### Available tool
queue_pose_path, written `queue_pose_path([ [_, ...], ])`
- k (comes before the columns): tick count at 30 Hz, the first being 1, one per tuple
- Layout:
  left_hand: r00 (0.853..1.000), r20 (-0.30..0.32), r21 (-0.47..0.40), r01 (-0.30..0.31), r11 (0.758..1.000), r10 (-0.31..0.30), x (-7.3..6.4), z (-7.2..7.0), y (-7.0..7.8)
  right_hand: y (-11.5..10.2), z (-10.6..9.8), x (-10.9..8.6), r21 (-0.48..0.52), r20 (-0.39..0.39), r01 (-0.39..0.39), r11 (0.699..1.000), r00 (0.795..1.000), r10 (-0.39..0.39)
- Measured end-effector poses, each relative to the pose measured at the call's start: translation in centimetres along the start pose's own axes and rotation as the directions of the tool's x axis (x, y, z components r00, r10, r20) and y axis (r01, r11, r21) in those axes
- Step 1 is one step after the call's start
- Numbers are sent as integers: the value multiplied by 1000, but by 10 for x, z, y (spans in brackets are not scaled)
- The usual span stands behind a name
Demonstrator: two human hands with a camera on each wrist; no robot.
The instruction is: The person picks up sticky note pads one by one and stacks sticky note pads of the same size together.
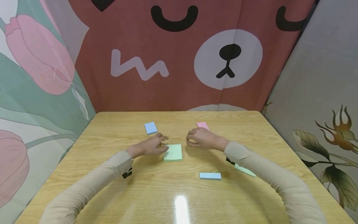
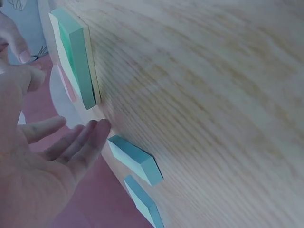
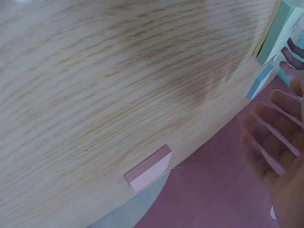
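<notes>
A thick square pad of pale green sticky notes (image 1: 172,153) lies mid-table, with a thin yellowish layer under it in the left wrist view. My left hand (image 1: 151,145) hovers at its left side, thumb tip at the pad's edge; whether it touches cannot be told. In the left wrist view that hand's fingers (image 2: 88,142) are relaxed and hold nothing. On the pad's other side, my right hand (image 1: 203,138) hangs above the table with loosely bent fingers, nothing between them. Behind it a pink sticky-note pad (image 1: 202,125) is partly hidden.
A blue sticky-note pad (image 1: 151,128) lies beyond my left hand; two blue blocks show in the left wrist view. Nearer me are a narrow light blue pad (image 1: 210,176) and a narrow green pad (image 1: 245,170), partly behind the right sleeve. Printed curtains (image 1: 179,90) surround the wooden table.
</notes>
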State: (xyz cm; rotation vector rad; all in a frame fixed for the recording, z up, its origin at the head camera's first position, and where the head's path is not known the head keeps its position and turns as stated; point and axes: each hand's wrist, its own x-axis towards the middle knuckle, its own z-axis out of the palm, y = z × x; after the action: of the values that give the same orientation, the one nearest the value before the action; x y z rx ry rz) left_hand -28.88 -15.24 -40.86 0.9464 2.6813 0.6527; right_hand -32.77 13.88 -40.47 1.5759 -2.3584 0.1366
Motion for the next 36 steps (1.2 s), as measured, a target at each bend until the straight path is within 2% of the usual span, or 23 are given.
queue_pose_path([
  [3, 998, -54, -11, -35, 999, 34, -1, 1, 0, 0, -1, 0, -2, -28, 4, 1000, 1000, -4],
  [8, 990, -123, 53, -67, 996, 73, 2, 2, -2, 2, -1, -1, -11, -45, -11, 1000, 999, 11],
  [15, 984, -158, 96, -65, 993, 80, 3, 3, -6, 5, 2, -3, -11, -45, -41, 999, 998, 40],
  [20, 973, -201, 136, -84, 987, 111, 3, 5, -10, 8, 3, -4, -11, -28, -70, 997, 997, 70],
  [26, 965, -233, 169, -82, 982, 120, 2, 6, -13, 10, 3, -6, 0, -70, -58, 998, 996, 57],
  [30, 951, -267, 200, -104, 974, 156, 1, 5, -15, 12, 3, -8, 2, -90, -52, 999, 995, 52],
  [36, 917, -346, 237, -120, 964, 199, 2, 3, -19, 20, 6, -10, -38, -97, -57, 998, 994, 54],
])
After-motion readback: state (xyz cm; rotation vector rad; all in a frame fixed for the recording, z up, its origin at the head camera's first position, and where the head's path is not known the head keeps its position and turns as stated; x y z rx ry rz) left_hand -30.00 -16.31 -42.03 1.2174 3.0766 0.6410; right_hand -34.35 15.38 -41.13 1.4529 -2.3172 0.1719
